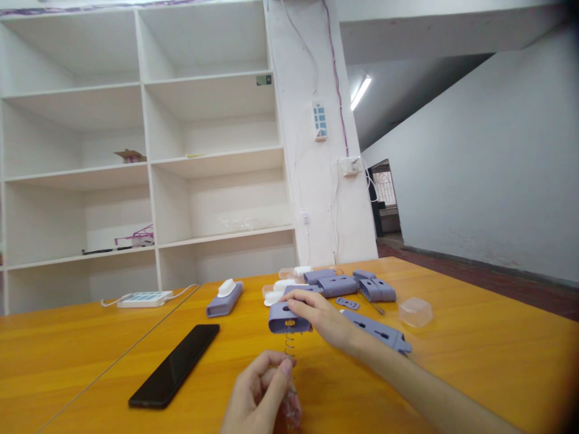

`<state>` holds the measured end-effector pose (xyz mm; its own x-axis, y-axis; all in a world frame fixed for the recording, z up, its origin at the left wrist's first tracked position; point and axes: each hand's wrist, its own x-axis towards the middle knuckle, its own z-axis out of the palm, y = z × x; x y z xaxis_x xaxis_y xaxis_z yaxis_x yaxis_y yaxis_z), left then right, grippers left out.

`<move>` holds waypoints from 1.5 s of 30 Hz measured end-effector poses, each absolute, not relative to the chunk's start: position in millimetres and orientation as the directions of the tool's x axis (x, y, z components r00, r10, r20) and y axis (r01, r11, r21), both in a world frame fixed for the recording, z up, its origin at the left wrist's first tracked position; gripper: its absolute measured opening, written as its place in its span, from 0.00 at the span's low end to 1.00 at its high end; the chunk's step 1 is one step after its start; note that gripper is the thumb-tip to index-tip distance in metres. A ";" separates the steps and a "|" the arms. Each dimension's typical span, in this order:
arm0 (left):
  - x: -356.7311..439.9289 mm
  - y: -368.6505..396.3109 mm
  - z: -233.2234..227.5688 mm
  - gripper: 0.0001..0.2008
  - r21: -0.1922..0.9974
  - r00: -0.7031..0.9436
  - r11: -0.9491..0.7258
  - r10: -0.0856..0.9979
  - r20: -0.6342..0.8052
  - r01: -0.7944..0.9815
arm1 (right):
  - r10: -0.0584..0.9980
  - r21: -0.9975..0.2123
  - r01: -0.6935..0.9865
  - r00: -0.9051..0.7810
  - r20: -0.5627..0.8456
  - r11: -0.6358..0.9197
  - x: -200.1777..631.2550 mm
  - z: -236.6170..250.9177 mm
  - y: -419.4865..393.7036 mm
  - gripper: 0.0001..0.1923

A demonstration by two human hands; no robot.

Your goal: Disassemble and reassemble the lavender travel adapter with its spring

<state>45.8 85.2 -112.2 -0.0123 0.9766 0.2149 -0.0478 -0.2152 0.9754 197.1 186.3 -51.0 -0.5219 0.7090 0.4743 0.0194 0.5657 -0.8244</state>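
Note:
My right hand (319,316) is closed over a purple plastic housing (275,319), an oval sleeve with a slot in its top, and holds it on the table. The open end of the housing faces me. A thin metal coil spring (289,343) stretches from that end down to my left hand (260,389), which pinches it between thumb and forefinger. Whether the spring is hooked inside the housing, I cannot tell. Below the left fingers hangs something transparent and crumpled (293,410), partly hidden by the hand. Right of my right hand lies a long slotted purple piece (377,330).
Several purple housings (337,286) and white caps (274,296) are grouped behind my hands. A transparent box (415,312) sits to the right. On the left are a black phone (176,364), a power strip (145,299) and a purple housing with a white top (225,299).

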 end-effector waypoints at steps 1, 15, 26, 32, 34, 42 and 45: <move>45.8 85.3 -112.3 0.30 0.975 -0.010 -0.214 0.977 0.214 -0.050 | 0.708 -0.824 0.018 -0.523 0.474 0.566 196.8 -51.0 186.5 0.19; 45.8 84.4 -114.4 0.28 0.974 0.000 -0.215 0.977 0.215 -0.074 | 0.720 -0.825 0.018 -0.499 0.482 0.565 197.5 -54.5 191.8 0.18; 46.2 82.3 -107.8 0.31 0.985 0.002 -0.168 0.986 0.168 -0.040 | 0.715 -0.833 0.002 -0.514 0.473 0.553 196.6 -51.9 186.8 0.17; 46.5 83.6 -110.7 0.30 0.982 0.004 -0.182 0.983 0.183 -0.058 | 0.710 -0.830 -0.002 -0.517 0.479 0.558 196.3 -51.7 186.3 0.16; 46.5 84.1 -112.2 0.30 0.980 0.007 -0.184 0.983 0.185 -0.070 | 0.709 -0.828 0.000 -0.517 0.480 0.560 196.6 -51.8 186.1 0.16; 46.3 84.5 -111.1 0.30 0.986 0.004 -0.161 0.987 0.162 -0.038 | 0.713 -0.831 0.007 -0.517 0.473 0.556 196.5 -52.7 184.5 0.15; 46.3 84.3 -111.8 0.30 0.986 0.001 -0.160 0.987 0.160 -0.049 | 0.713 -0.831 0.003 -0.516 0.475 0.556 196.7 -51.6 183.9 0.14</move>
